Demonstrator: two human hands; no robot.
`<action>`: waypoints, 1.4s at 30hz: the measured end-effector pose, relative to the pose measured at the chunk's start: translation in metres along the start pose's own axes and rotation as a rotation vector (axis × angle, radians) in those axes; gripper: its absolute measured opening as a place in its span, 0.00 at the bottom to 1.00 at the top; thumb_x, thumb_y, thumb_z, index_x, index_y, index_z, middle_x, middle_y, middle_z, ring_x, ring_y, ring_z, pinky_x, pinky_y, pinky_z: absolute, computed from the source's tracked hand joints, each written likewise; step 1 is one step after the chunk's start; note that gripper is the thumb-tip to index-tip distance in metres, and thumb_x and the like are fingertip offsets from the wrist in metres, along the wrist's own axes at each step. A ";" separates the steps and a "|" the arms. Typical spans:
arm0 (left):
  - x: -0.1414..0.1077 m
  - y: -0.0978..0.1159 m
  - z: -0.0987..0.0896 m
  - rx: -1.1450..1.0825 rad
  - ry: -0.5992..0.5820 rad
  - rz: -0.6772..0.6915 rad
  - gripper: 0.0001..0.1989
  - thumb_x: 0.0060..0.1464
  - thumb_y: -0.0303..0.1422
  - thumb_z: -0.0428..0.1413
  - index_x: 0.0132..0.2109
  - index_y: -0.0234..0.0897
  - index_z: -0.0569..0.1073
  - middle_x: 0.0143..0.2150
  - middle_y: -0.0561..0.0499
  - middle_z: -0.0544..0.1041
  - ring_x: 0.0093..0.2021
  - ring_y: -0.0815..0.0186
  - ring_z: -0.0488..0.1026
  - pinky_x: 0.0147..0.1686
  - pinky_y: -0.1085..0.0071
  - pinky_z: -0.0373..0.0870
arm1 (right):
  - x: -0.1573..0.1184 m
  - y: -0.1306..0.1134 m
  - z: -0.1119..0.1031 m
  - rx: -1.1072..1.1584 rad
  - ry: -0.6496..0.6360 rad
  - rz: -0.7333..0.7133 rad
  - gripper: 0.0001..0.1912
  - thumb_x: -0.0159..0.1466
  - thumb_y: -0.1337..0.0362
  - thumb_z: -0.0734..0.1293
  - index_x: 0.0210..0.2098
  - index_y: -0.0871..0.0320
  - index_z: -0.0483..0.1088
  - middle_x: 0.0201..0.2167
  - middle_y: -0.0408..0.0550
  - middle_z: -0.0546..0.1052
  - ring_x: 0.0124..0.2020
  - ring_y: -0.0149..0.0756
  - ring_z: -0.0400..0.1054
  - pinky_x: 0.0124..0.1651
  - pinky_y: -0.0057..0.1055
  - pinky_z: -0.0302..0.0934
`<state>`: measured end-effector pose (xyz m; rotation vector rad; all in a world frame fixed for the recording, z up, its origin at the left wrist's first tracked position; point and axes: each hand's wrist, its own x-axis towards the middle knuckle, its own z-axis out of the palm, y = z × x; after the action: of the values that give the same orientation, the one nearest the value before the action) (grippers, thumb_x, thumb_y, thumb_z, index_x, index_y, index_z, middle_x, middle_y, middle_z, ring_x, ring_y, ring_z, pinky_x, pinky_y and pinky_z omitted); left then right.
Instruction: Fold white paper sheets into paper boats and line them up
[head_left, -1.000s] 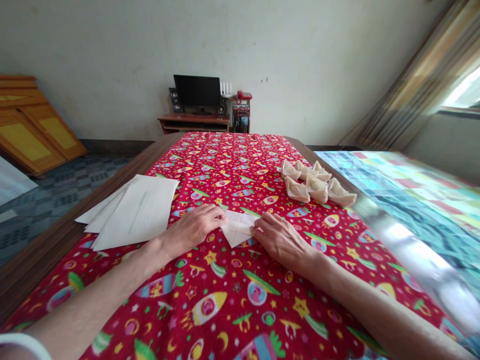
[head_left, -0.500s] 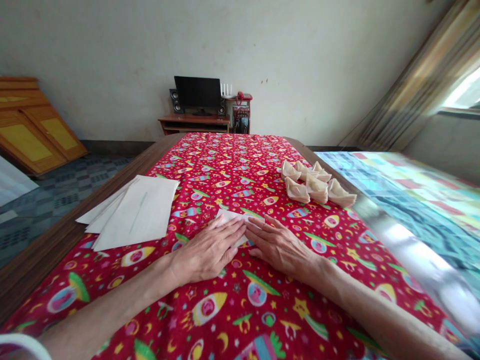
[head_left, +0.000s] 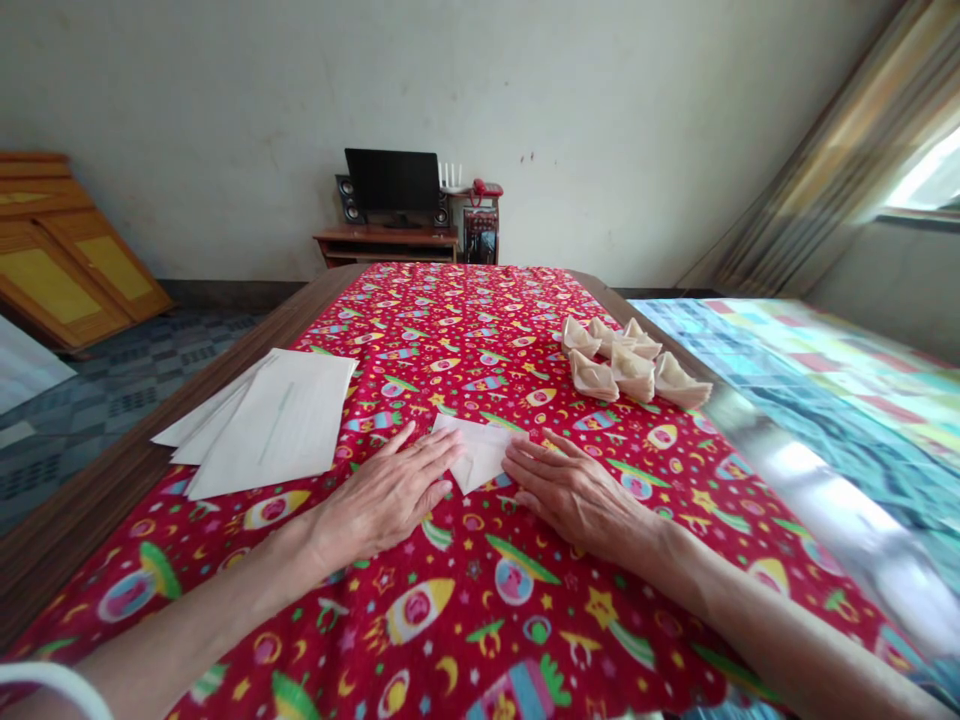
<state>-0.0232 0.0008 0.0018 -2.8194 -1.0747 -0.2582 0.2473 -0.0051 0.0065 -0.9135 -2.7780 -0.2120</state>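
A small folded piece of white paper (head_left: 480,450) lies flat on the red patterned cloth, its pointed corner toward me. My left hand (head_left: 394,490) rests palm down at its left side, fingertips on the edge and the fingers stretched out. On the other side, my right hand (head_left: 574,490) lies flat with its fingertips touching the right edge. Neither hand grips anything. A fanned stack of white paper sheets (head_left: 292,420) sits left of my left hand. Several folded paper boat shapes (head_left: 634,375) stand grouped at the right, beyond my right hand.
The red cloth (head_left: 480,350) covers a long brown wooden table (head_left: 225,400). Past its far end are a monitor (head_left: 394,180) and speakers on a small desk. A bed (head_left: 810,390) runs along the right side, and a wooden cabinet (head_left: 75,255) stands at the left.
My hands have slid apart from the middle of the folded paper toward its two sides, uncovering its centre and lower point. The sheets and boat shapes stay in place.
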 end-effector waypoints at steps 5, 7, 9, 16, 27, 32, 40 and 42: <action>-0.011 -0.006 -0.003 0.022 -0.015 -0.020 0.22 0.64 0.34 0.40 0.63 0.37 0.58 0.66 0.46 0.56 0.65 0.64 0.54 0.63 0.59 0.49 | -0.008 0.003 0.001 -0.017 0.011 -0.003 0.19 0.70 0.64 0.52 0.56 0.60 0.64 0.56 0.52 0.69 0.59 0.39 0.59 0.60 0.41 0.56; -0.017 -0.009 -0.002 0.017 -0.012 -0.028 0.21 0.64 0.33 0.40 0.63 0.37 0.58 0.65 0.46 0.57 0.65 0.64 0.54 0.63 0.60 0.50 | -0.011 0.003 0.001 -0.019 0.023 0.000 0.19 0.69 0.65 0.53 0.56 0.61 0.64 0.55 0.53 0.69 0.59 0.39 0.60 0.60 0.41 0.56; -0.020 -0.013 -0.001 -0.007 0.009 -0.038 0.21 0.64 0.33 0.41 0.63 0.39 0.59 0.65 0.47 0.58 0.65 0.64 0.54 0.63 0.60 0.51 | -0.013 0.003 0.002 -0.015 0.041 0.002 0.18 0.69 0.65 0.53 0.54 0.61 0.65 0.55 0.53 0.70 0.58 0.40 0.61 0.58 0.41 0.57; 0.015 -0.035 0.009 -0.260 0.285 -0.116 0.16 0.63 0.35 0.45 0.45 0.37 0.76 0.51 0.47 0.75 0.55 0.63 0.68 0.55 0.64 0.64 | 0.007 0.003 0.003 0.104 0.199 0.101 0.14 0.69 0.62 0.56 0.36 0.58 0.71 0.37 0.49 0.77 0.44 0.35 0.69 0.49 0.34 0.59; 0.061 -0.048 -0.002 -0.406 -0.064 -0.272 0.22 0.45 0.40 0.61 0.48 0.38 0.71 0.42 0.50 0.74 0.42 0.61 0.72 0.40 0.69 0.66 | 0.025 0.015 0.019 0.172 0.187 0.408 0.26 0.58 0.53 0.67 0.52 0.57 0.61 0.47 0.56 0.66 0.47 0.43 0.62 0.47 0.39 0.60; 0.058 -0.046 -0.003 -0.634 -0.150 -0.409 0.13 0.43 0.37 0.60 0.38 0.37 0.74 0.27 0.57 0.74 0.27 0.68 0.70 0.24 0.76 0.60 | 0.032 0.019 0.020 0.268 0.135 0.465 0.25 0.55 0.56 0.70 0.48 0.59 0.64 0.43 0.52 0.68 0.43 0.39 0.65 0.44 0.34 0.61; 0.055 -0.034 -0.006 -0.685 0.162 -0.393 0.04 0.48 0.33 0.57 0.31 0.36 0.73 0.26 0.56 0.74 0.26 0.70 0.70 0.24 0.77 0.62 | 0.049 0.025 0.003 0.431 0.128 0.475 0.06 0.57 0.66 0.66 0.24 0.59 0.69 0.20 0.39 0.69 0.22 0.25 0.60 0.25 0.23 0.50; 0.055 -0.025 -0.018 -0.513 0.364 -0.277 0.03 0.51 0.30 0.55 0.31 0.36 0.72 0.30 0.53 0.75 0.31 0.68 0.71 0.31 0.75 0.65 | 0.051 0.026 -0.007 0.336 0.248 0.398 0.08 0.60 0.66 0.64 0.25 0.59 0.70 0.24 0.42 0.71 0.26 0.27 0.62 0.29 0.24 0.52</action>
<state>-0.0020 0.0523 0.0312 -2.8328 -1.4682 -1.1754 0.2239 0.0428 0.0271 -1.2211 -2.2555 0.1875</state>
